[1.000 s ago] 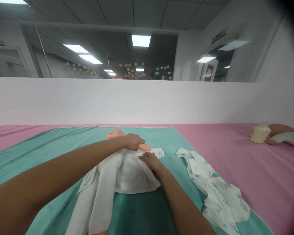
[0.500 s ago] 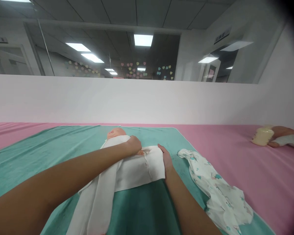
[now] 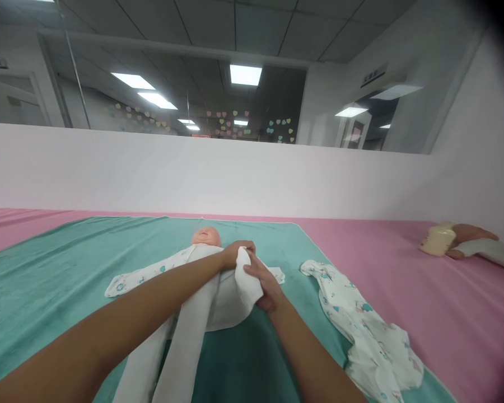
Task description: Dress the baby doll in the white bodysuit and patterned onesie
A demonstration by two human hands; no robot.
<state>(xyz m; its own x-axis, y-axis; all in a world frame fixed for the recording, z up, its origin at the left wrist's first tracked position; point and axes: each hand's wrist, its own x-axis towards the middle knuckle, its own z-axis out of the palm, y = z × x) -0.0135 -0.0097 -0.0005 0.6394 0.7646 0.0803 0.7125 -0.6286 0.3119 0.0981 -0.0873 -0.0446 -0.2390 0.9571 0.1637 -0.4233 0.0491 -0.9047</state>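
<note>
A baby doll [image 3: 205,237] lies on its back, its head toward the far wall. Its printed sleeve [image 3: 136,279] stretches left. A plain white garment [image 3: 227,305] covers the body, with two long legs [image 3: 185,350] of cloth trailing toward me. My left hand [image 3: 238,253] reaches across the doll's chest, fingers curled at the garment's upper edge and partly hidden by cloth. My right hand [image 3: 267,284] pinches a folded flap of the same garment from the right, close to my left hand. Another printed sleeve end [image 3: 278,274] shows behind my right hand.
A printed white baby garment [image 3: 367,330] lies crumpled on the right of the green sheet [image 3: 67,263]. On the pink cover [image 3: 369,252] at far right are a yellowish bottle [image 3: 438,239] and another doll's limbs [image 3: 474,232]. A low white wall [image 3: 252,179] stands behind.
My right hand has moved left and lifted the white garment's right side into a folded flap beside my left hand. Both printed sleeves of the doll now show.
</note>
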